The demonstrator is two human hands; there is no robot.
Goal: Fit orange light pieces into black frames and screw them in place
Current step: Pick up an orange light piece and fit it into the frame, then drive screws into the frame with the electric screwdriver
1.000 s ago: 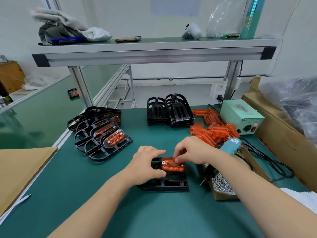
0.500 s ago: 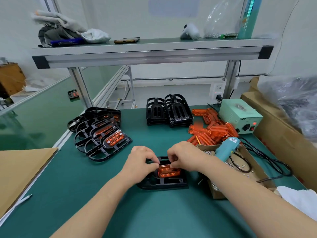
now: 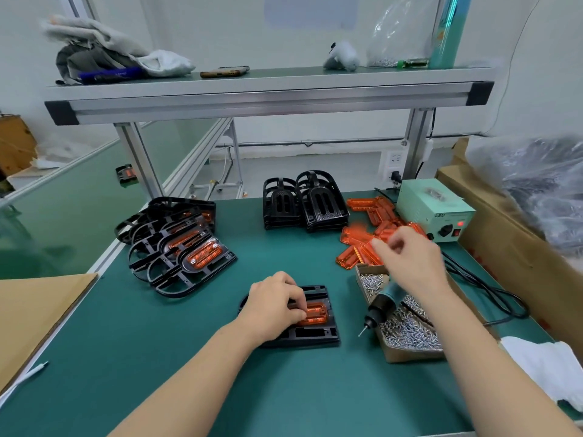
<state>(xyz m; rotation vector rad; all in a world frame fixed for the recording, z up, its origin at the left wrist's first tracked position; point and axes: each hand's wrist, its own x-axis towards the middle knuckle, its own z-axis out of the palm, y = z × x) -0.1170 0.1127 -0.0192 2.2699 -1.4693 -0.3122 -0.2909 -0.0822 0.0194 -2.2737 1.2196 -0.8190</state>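
Observation:
A black frame (image 3: 315, 334) lies flat on the green table in front of me, with an orange light piece (image 3: 316, 313) seated in it. My left hand (image 3: 274, 305) rests on the frame, its fingertips curled onto the orange piece's left end. My right hand (image 3: 410, 260) hovers in the air over the near edge of the pile of loose orange light pieces (image 3: 362, 244), fingers loosely curled and blurred, holding nothing that I can see. A teal electric screwdriver (image 3: 383, 302) lies across the cardboard box of screws (image 3: 407, 332), tip pointing down-left.
Assembled frames with orange pieces (image 3: 179, 244) lie fanned out at the left. Two stacks of black frames (image 3: 304, 201) stand at the back. A green power supply (image 3: 435, 212) and its cables sit at the right, beside a cardboard carton (image 3: 511, 244). A white cloth (image 3: 545, 370) lies near right.
My right hand has left the frame and lifted up and to the right over the orange pile. My left hand stays on the frame and orange piece.

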